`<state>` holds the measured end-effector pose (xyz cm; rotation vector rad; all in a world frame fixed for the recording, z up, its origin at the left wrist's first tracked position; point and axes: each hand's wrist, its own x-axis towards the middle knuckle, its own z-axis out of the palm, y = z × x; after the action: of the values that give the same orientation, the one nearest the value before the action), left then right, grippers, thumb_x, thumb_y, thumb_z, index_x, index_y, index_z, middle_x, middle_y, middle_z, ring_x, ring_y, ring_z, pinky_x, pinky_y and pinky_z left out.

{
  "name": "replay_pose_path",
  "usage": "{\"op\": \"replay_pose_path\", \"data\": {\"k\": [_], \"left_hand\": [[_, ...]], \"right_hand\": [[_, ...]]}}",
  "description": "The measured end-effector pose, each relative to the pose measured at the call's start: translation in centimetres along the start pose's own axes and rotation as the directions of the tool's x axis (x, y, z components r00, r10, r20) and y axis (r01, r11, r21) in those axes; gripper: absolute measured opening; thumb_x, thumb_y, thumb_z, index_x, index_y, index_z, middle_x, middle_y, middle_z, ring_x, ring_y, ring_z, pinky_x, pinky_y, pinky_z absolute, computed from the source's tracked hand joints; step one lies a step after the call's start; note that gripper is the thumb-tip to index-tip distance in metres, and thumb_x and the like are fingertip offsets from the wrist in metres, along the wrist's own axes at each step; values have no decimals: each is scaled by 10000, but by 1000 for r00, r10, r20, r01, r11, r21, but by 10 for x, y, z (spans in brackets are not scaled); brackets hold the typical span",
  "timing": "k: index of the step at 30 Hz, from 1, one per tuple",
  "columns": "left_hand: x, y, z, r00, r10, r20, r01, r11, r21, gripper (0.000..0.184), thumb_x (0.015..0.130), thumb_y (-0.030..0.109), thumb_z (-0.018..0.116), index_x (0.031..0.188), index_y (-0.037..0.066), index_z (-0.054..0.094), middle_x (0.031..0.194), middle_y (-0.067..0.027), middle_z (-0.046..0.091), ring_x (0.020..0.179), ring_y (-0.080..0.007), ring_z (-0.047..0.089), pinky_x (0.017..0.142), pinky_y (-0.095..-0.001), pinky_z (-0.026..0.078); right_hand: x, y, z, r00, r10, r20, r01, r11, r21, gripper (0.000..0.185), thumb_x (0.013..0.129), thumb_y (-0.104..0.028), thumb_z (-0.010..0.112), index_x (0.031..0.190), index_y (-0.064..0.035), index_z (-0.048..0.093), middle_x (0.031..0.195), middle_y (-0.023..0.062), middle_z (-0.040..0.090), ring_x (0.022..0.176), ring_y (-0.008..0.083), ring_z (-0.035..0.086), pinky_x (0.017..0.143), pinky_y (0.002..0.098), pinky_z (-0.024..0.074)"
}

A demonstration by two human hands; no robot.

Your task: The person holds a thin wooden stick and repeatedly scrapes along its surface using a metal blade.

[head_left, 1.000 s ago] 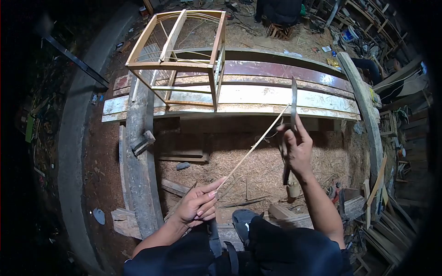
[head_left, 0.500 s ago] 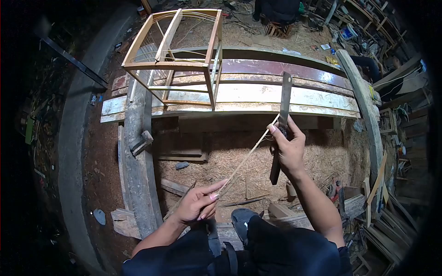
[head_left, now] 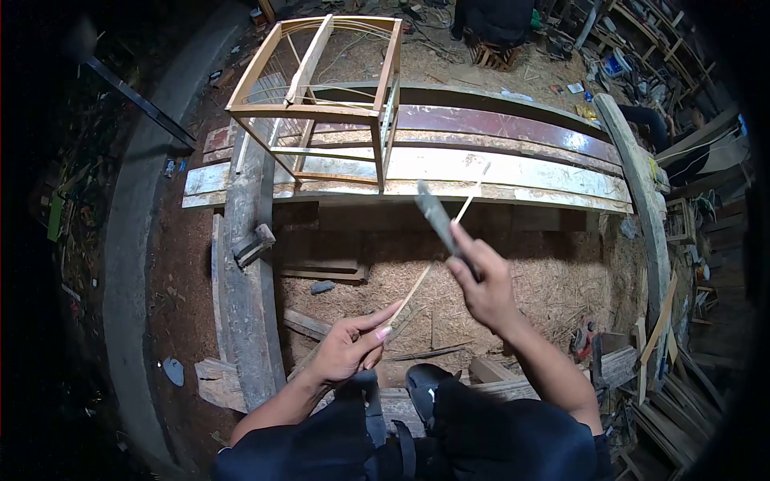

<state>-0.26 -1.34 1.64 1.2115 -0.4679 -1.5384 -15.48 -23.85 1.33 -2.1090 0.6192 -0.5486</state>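
My left hand (head_left: pixel 345 349) pinches the lower end of a thin, pale wooden strip (head_left: pixel 417 284) between thumb and fingers. From there the strip slants up and right, passing behind the blade to end over the bench boards. Wrapped around a long, flat knife (head_left: pixel 437 216) is my right hand (head_left: pixel 488 293). The blade points up and left, smeared by motion, and crosses in front of the strip. Its handle is mostly hidden in my fingers. I cannot tell whether the edge touches the strip.
A wooden frame with thin curved strips (head_left: pixel 301 114) stands on the bench boards (head_left: pixel 433 164). A hammer-like tool (head_left: pixel 254 244) lies on the left beam (head_left: pixel 249 321). Another beam (head_left: pixel 642 200) bounds the right. Shavings cover the ground. A person (head_left: pixel 493 20) sits at the back.
The knife has swung from nearly upright to leaning left, blade now across the strip. My right hand has moved slightly left and down. My left hand keeps its pinch.
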Motion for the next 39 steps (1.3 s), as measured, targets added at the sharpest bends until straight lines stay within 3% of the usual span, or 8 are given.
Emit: {"op": "replay_pose_path", "data": {"k": [7,10,16,21,26,29,36,39], "left_hand": [[-6,-17,-7,992,27,-119,-44,989,-138,465,1049,103,520,1505,52,442,654,38,494,529,-43,415,530,-224,371],[-5,-7,-5,999,32,-42,-37,991,-132,458,1048,98,521,1496,34,448,653,46,483,516,-41,390,520,-223,357],[-8,-7,-5,995,86,-49,-91,992,-93,423,1045,96,531,1461,29,496,678,48,509,532,-28,413,523,-213,365],[-12,-1,-3,995,91,-41,-91,996,-12,432,1035,103,561,1459,45,503,720,36,554,540,-29,430,533,-211,391],[-13,-4,-7,996,84,-29,-85,996,-12,427,1032,100,568,1453,53,515,755,24,581,542,-28,435,532,-209,391],[-14,-5,-6,993,98,-66,-99,995,-11,421,1030,90,568,1446,52,524,747,22,583,542,-27,437,522,-205,383],[-16,-8,-7,996,82,-39,-82,997,11,433,1020,82,569,1442,8,510,671,6,528,519,-62,426,514,-236,376],[-18,-8,-4,995,74,-69,-74,997,6,412,1022,87,582,1430,47,543,676,52,542,531,-17,429,503,-198,361]], "right_hand": [[-43,-43,6,900,-107,422,196,965,-173,566,872,-139,743,1415,-182,590,853,125,622,717,256,624,674,386,545],[-20,-8,5,983,-178,41,183,963,-196,553,884,-246,743,1415,-235,589,789,120,587,578,268,584,538,392,498],[-33,-28,0,942,-267,205,312,920,-235,543,878,-269,754,1399,-276,601,792,107,600,567,245,611,485,364,513],[3,3,-26,985,-118,-129,67,936,-345,483,895,-192,731,1366,-175,627,782,118,602,575,247,602,493,370,500],[-24,-14,-13,920,-334,205,385,866,-319,470,913,-302,714,1375,-287,626,760,73,542,573,214,566,512,367,489],[10,31,-26,977,-130,-172,74,951,-300,512,910,-193,713,1406,-225,594,784,129,590,590,259,583,544,398,502],[-2,15,-33,945,-302,124,324,829,-455,525,909,-273,715,1417,-273,582,779,116,591,559,272,588,517,400,510],[32,41,-54,972,-1,-236,-119,862,-492,478,944,-253,677,1414,-265,588,799,145,608,632,300,609,586,414,513]]}}
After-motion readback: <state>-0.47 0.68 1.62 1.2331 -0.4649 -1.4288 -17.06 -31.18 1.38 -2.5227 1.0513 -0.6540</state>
